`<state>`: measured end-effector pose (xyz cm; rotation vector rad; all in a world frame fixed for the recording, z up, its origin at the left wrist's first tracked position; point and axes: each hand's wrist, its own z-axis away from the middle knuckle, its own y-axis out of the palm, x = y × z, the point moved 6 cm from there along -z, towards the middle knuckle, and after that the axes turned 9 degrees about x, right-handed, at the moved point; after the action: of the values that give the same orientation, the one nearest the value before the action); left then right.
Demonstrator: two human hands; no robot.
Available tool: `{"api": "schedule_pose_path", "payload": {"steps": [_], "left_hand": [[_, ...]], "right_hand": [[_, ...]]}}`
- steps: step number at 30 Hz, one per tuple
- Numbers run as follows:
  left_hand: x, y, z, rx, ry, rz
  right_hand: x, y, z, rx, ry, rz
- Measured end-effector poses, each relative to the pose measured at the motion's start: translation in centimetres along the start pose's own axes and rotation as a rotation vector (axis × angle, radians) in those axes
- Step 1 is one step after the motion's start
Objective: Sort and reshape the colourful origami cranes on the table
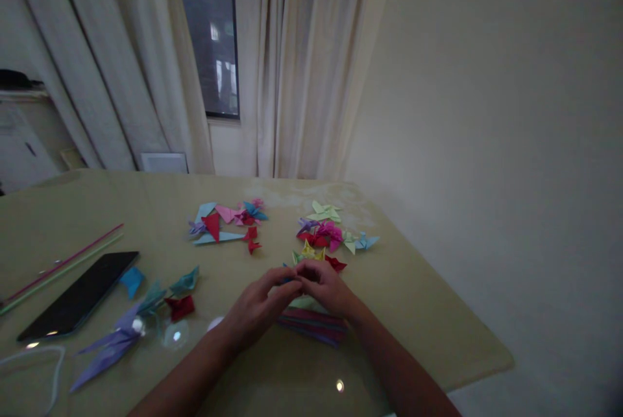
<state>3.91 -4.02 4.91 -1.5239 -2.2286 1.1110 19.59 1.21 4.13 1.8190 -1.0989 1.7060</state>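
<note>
My left hand (267, 300) and my right hand (324, 284) meet at the fingertips above the table, both with fingers pinched closed. A small bit of blue folded paper (286, 279) shows between the left fingers; most of it is hidden by the hands. Under them lies a stack of coloured paper (316, 326), with pink, purple and pale green edges showing. Just beyond the fingers sit a yellow origami piece (307, 250) and a dark red origami piece (335, 264).
Folded origami figures form a left group (226, 217) and a right group (328, 232) farther back. At left lie a black tablet or phone (78, 297), a pink stick (68, 260), a green stick (61, 274), a purple origami piece (109, 345) and a white cable (59, 365). A wall (487, 144) borders the right.
</note>
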Motion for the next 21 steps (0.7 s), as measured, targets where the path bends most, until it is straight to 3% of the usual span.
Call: {"api": "schedule_pose_path", "payload": {"steps": [5, 10, 17, 21], "left_hand": [[-1.5, -2.1, -1.0, -0.036, 0.155, -0.145], [-2.8, -2.2, -1.1, 0.019, 0.297, -0.327], [-2.0, -1.6, -1.2, 0.012, 0.203, -0.507], [-1.2, -1.1, -1.1, 0.09, 0.205, -0.502]], "right_hand": [[-1.1, -0.5, -0.3, -0.064, 0.019, -0.138], [-2.1, -1.7, -0.6, -0.158, 0.016, -0.17], [-1.7, -1.5, -0.7, -0.145, -0.004, -0.198], [-1.8, -1.6, -0.9, -0.169, 0.0, -0.219]]}}
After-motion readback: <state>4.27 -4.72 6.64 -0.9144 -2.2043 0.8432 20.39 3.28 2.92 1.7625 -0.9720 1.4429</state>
